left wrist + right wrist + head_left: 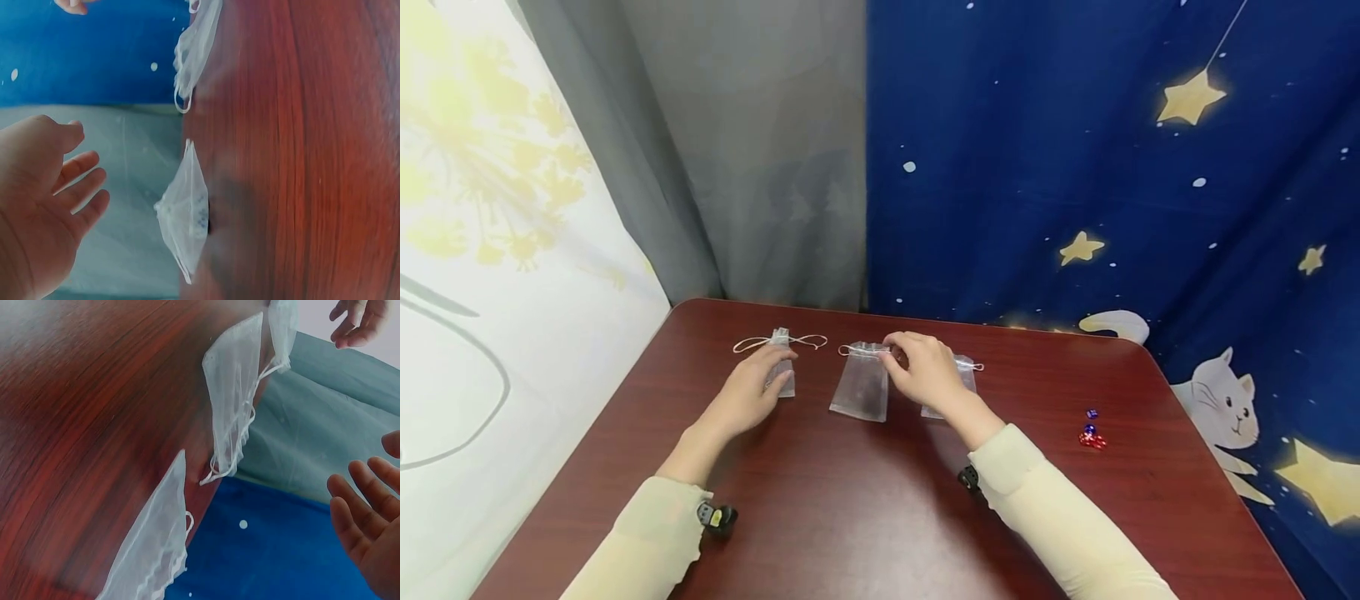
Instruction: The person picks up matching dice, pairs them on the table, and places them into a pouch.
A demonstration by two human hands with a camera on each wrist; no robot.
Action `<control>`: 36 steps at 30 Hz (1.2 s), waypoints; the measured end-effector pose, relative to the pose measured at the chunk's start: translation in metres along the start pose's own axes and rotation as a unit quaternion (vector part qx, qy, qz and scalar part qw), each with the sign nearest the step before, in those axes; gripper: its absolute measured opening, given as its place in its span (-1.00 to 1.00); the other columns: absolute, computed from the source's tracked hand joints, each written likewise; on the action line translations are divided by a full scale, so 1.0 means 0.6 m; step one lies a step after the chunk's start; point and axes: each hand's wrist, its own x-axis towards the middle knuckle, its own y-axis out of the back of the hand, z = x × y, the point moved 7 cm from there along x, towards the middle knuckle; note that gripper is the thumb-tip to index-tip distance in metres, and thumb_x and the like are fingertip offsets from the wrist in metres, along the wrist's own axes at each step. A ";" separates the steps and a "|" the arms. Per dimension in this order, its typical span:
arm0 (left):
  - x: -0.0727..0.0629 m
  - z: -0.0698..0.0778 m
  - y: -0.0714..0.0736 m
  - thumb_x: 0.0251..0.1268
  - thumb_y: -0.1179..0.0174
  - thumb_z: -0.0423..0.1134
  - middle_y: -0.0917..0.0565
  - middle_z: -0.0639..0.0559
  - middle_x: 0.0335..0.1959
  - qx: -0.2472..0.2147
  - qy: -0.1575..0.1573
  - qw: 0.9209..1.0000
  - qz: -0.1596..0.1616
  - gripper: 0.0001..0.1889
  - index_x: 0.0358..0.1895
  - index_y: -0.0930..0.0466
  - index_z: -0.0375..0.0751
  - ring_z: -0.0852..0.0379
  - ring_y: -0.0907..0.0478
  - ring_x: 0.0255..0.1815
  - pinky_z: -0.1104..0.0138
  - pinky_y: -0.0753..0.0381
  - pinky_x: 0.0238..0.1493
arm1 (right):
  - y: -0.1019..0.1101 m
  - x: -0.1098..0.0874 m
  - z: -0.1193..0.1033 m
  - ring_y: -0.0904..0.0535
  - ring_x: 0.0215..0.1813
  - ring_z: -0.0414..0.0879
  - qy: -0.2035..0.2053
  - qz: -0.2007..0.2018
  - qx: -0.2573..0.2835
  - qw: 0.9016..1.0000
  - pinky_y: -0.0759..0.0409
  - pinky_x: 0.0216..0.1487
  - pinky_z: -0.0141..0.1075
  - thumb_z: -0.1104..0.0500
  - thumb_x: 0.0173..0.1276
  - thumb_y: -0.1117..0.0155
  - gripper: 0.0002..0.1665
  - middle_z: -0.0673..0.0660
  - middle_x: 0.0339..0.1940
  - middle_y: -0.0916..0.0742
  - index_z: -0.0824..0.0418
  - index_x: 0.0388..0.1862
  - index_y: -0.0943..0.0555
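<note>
Three sheer white drawstring bags lie in a row on the table. My left hand [748,387] hovers over the left bag [786,387], fingers loosely bent and holding nothing. That bag's cord is drawn out to both sides, and in the left wrist view the pouch [182,215] bulges around something small and speckled. My right hand [928,371] is above the gap between the middle bag [859,390] and the right bag [967,381], partly covering the latter. The right wrist view shows its fingers [359,512] relaxed and empty, apart from the flat middle bag [231,387].
On the table's right side sit a few shiny red pieces [1093,441] and blue pieces [1092,413]. Behind the table's far edge hang a grey curtain [775,167] and a blue starry curtain [1000,183]. A pale patterned cloth [512,275] hangs at the left.
</note>
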 end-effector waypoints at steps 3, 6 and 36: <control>0.001 0.018 -0.012 0.47 -0.17 -0.36 -0.53 -0.26 0.30 0.008 -0.008 1.000 -0.019 -0.65 0.24 -0.54 -0.38 -0.21 -0.43 0.37 -0.10 -0.40 0.35 | 0.011 -0.010 0.008 -0.64 -0.35 -0.06 -0.003 0.007 0.001 1.000 -0.55 -0.39 -0.17 0.09 0.39 -0.35 -0.84 -0.08 -0.37 -0.70 0.10 -0.14 -0.74; 0.002 0.036 -0.023 0.49 -0.16 -0.34 -0.50 -0.27 0.34 0.021 -0.019 0.999 -0.033 -0.61 0.30 -0.51 -0.38 -0.21 -0.42 0.38 -0.10 -0.39 0.36 | 0.020 -0.020 0.015 -0.64 -0.34 -0.08 -0.005 0.011 -0.004 1.000 -0.56 -0.38 -0.17 0.07 0.39 -0.34 -0.84 -0.06 -0.35 -0.71 0.08 -0.14 -0.73; -0.044 0.077 -0.166 0.45 -0.23 0.00 -0.20 -0.31 0.56 0.063 0.000 0.957 -0.283 -0.27 0.48 -0.29 -0.43 -0.26 -0.13 0.56 -0.14 -0.17 0.49 | 0.040 -0.104 0.076 -0.67 -0.20 -0.07 -0.035 0.060 -0.023 0.997 -0.65 -0.19 -0.05 0.06 0.36 -0.35 -0.80 -0.03 -0.28 -0.76 0.13 -0.15 -0.75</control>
